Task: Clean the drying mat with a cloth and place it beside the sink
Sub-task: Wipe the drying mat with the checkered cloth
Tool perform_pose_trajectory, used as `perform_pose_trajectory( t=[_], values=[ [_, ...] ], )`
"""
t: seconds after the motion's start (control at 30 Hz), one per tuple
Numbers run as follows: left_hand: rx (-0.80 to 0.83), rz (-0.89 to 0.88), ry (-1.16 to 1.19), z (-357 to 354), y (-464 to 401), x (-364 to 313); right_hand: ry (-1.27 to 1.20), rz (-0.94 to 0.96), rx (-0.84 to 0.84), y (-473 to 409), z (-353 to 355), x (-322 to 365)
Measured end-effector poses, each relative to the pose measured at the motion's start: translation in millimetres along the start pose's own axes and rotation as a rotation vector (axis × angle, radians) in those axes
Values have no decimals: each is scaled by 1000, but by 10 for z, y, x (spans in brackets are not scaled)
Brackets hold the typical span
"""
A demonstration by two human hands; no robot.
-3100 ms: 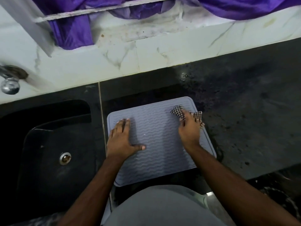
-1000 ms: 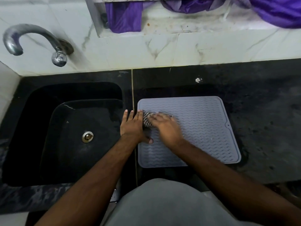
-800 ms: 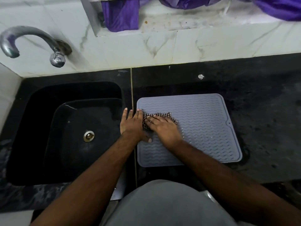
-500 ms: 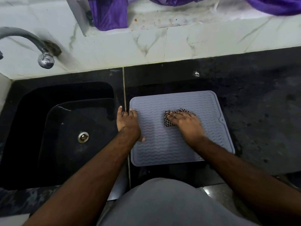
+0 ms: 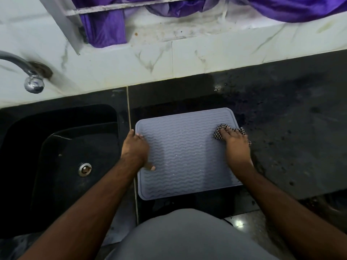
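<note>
Since half a second ago the right hand (image 5: 237, 145) has carried the cloth (image 5: 219, 132) from mid-mat to the mat's (image 5: 187, 156) right edge, far half; its fingers lie fairly flat, pressing the cloth down, though whether they also pinch it cannot be told; the left hand (image 5: 135, 147) rests on the left edge, fingers flat, thumb spread onto the ribs, steadying, grasping nothing; the mat lies flat on the counter (image 5: 291, 137) just right of the sink (image 5: 62, 156), its longer side apparently running near to far; judged, wiping continues, and the near half lies toward the body from the cloth; right hand nearer.
</note>
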State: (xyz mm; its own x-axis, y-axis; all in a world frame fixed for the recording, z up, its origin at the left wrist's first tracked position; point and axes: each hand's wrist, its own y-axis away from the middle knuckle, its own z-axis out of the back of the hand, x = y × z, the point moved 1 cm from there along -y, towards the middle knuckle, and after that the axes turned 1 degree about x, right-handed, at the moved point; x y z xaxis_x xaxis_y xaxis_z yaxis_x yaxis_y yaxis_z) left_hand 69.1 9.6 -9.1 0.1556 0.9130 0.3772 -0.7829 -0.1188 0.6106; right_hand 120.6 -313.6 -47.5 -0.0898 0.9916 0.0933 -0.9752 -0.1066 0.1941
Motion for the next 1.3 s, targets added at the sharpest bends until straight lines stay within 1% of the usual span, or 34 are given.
perform_pose_trajectory(
  t=[0.07,0.13,0.27,0.37,0.43,0.5,0.57,0.6,0.67,0.73,0.8,0.9,1.0,1.1,1.2,1.3],
  values=[
    [-30,-10,41,-52,-3,48,-2,-43,-18,62,-54,260],
    [-40,-17,63,-105,-1,83,-27,-39,-13,153,-115,567],
    [-59,-26,91,-159,-23,104,-31,19,22,348,-237,1132],
    [-68,-36,114,-218,-14,122,-30,101,35,478,-284,1509],
    [-75,-29,105,-236,-10,126,-46,191,62,529,-302,1729],
    [-74,-34,74,-217,-33,113,-124,297,85,562,-314,1892],
    [-66,-41,33,-177,-52,89,-239,426,119,588,-304,1943],
    [-62,-41,10,-156,-60,82,-248,510,139,592,-315,1913],
    [-52,-44,-33,-120,-76,74,-91,671,158,566,-342,1711],
    [-41,-51,-70,-93,-76,63,47,730,137,507,-338,1405],
    [-28,-68,-128,-42,-70,49,98,716,60,478,-265,1130],
    [-6,-103,-212,65,-77,-5,159,621,-49,462,-178,814],
    [27,-117,-270,135,-55,-52,181,500,-29,465,-106,540],
    [14,-126,-267,120,-62,-30,214,335,-15,469,-28,241],
    [-66,-155,-190,0,-93,44,184,123,-10,471,-9,-10],
    [-122,-119,-79,-194,-103,113,112,-48,46,445,-74,61]
  ],
)
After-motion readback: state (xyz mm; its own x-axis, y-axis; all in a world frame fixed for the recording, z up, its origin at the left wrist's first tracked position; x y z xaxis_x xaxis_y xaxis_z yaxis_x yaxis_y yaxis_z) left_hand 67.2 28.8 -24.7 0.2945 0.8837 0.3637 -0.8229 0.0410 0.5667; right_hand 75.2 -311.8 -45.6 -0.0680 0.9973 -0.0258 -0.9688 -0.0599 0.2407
